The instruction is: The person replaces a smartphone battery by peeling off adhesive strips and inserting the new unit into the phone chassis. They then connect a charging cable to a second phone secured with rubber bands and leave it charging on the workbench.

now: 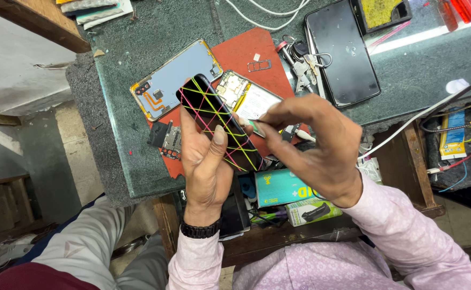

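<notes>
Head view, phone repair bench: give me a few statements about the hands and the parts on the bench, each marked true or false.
1. The left hand grips a black phone wrapped in crossed yellow and pink bands. True.
2. The right hand rests flat on the bench, away from the phone. False: it is raised beside the phone, fingertips pinched at its right edge.
3. A blue-grey back cover with a gold rim lies partly on the red mat. True.
4. A bunch of keys lies left of a large dark device. True.
5. The left wrist is bare. False: it wears a black watch.
</notes>
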